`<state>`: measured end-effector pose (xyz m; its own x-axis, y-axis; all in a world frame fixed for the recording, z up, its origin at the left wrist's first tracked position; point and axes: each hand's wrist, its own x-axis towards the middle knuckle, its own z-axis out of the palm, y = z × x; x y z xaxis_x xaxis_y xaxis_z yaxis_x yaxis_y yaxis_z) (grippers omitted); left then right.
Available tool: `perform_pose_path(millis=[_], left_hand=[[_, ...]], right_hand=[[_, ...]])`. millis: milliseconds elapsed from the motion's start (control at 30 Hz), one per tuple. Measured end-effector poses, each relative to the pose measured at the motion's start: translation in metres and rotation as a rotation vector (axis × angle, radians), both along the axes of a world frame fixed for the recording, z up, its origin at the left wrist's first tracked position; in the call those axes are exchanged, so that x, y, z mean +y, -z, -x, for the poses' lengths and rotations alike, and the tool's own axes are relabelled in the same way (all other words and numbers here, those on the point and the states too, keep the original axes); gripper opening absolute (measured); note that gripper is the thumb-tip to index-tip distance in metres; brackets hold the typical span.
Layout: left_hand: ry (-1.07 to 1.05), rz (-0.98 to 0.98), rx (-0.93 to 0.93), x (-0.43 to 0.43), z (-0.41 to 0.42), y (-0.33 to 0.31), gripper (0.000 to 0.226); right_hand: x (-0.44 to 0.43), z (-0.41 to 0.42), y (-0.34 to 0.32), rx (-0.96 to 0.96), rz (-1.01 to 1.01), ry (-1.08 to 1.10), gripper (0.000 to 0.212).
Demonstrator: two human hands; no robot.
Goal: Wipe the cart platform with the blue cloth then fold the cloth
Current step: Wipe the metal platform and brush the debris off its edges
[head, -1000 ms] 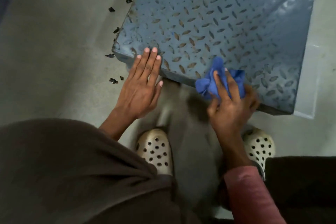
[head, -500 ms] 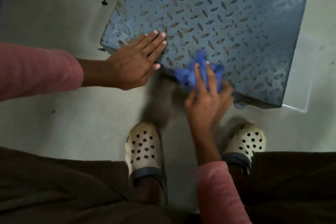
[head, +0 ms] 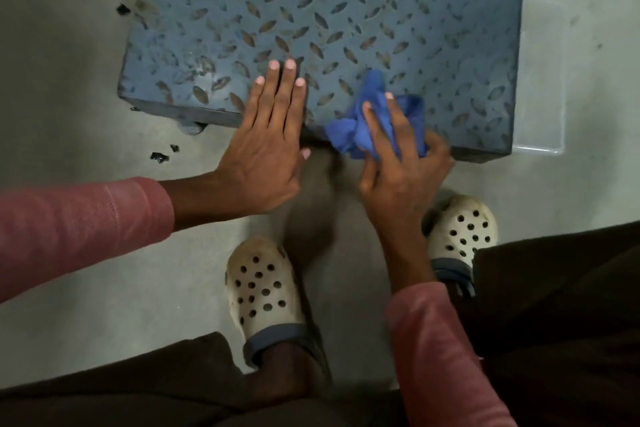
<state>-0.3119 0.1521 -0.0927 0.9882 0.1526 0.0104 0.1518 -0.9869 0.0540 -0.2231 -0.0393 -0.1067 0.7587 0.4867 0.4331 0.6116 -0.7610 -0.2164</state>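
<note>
Head view, left hand [head: 266,146] flat and released, fingers spread on the near edge of the platform [head: 346,10], right hand [head: 398,163] grasping the bunched cloth [head: 374,114] against that same edge, just beside the left, clogs [head: 263,291] on grey floor [head: 69,80] below

No readable text, label, brand, number or sign appeared anywhere in the view. The cart platform [head: 346,10] carried only a raised diamond tread pattern, and the blue cloth [head: 374,121] was plain.
</note>
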Motion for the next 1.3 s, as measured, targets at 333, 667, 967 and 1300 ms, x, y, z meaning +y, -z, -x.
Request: perform_pose_path(millis=[333, 667, 967, 1300], left_hand=[[0.074, 0.081, -0.044, -0.016, -0.021, 0.001, 0.085], [0.25, 0.082, -0.031, -0.046, -0.074, 0.0, 0.089], [0.185, 0.281, -0.032, -0.05, -0.16, -0.008, 0.083], [0.169, 0.196, -0.061, -0.041, -0.165, -0.006, 0.08]], right_hand=[[0.002, 0.002, -0.003, -0.033, -0.055, 0.118, 0.045], [-0.073, -0.05, -0.001, -0.1, -0.355, 0.724, 0.039], [-0.031, -0.068, 0.003, 0.283, -0.426, 0.654, 0.05], [-0.028, -0.039, 0.01, 0.289, -0.584, 0.753, 0.051]])
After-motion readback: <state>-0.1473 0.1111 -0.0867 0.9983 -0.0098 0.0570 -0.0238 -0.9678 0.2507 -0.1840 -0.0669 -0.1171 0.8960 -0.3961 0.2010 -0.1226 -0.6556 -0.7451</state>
